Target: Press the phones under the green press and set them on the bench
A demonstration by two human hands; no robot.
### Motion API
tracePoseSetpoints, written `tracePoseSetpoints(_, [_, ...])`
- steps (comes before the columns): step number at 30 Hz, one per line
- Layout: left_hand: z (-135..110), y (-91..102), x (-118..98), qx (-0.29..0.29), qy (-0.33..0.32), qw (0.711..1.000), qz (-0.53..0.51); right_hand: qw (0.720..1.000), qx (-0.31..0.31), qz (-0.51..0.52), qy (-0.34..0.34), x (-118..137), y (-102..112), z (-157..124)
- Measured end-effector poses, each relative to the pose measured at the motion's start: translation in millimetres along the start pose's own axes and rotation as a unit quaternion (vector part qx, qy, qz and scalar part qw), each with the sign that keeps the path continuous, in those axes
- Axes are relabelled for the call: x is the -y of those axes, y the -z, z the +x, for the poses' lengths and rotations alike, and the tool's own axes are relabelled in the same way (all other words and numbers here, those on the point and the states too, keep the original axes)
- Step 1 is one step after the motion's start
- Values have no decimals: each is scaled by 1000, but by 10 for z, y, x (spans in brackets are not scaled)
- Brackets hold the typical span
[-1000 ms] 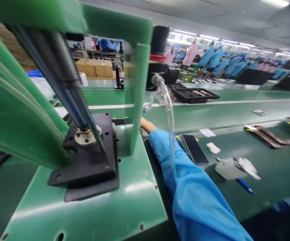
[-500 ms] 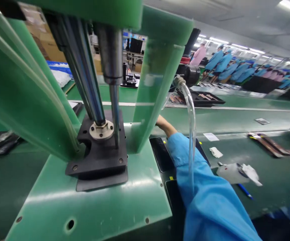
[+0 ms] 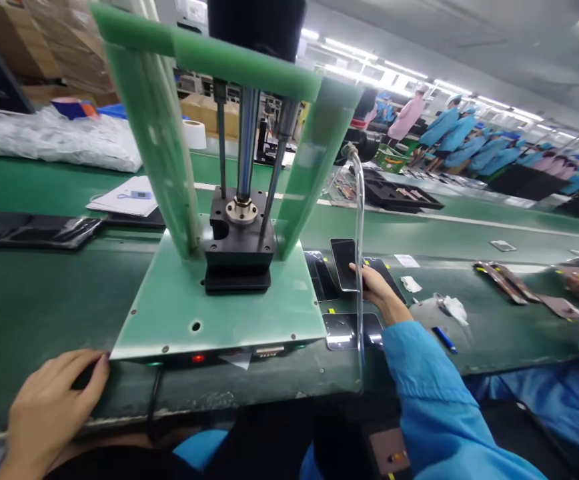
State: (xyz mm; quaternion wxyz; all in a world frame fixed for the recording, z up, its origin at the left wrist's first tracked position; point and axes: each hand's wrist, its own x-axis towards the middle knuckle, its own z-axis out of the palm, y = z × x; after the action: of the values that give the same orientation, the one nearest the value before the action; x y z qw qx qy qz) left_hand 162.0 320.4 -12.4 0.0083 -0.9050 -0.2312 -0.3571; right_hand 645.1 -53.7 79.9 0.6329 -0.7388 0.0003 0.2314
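Observation:
In my right hand is a black phone screen with a pale edge, gripped at its right side between thumb and fingers and tilted above the bench. More dark phone screens with yellow tabs lie around it: one on the left, one on the right and one in front. My left hand rests on the bench, its fingers stretched toward the front left corner of the green press. Its fingertips are partly hidden there. A black block sits on the press base beneath the metal rods.
A clear hose hangs in front of my right hand. Rightward lie a white cloth, a blue pen and brown-backed panels. A black tray stands behind. Plastic bags are at left; people in blue coats stand far off.
The view has pulled back from the press. My right hand, hidden behind the press before, now shows with a phone screen lifted in it. My left hand has come into view.

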Motion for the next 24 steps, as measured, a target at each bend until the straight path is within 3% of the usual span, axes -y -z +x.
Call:
tracePoseSetpoints(3, [60, 41, -46, -26, -70, 996, 38, 997, -4, -79, 22, 40, 6, -36])
tracePoseSetpoints(8, [102, 66, -98, -42, -77, 995, 47, 958, -34, -275, 79, 54, 28, -17])
tracePoseSetpoints(13, [84, 75, -113, -45, -84, 995, 42, 878, -71, -466, 85, 9, 68, 95])
tracePoseSetpoints(17, [92, 96, -157, -4, -23, 999, 25, 796, -98, -592, 77, 7, 20, 76])
tracePoseSetpoints(21, [98, 77, -150, -35, -58, 997, 26, 729, -82, -667, 133, -5, -259, -89])
tracePoseSetpoints(24, [96, 74, -133, -40, -85, 995, 41, 699, -6, -688, 196, -81, -543, -199])
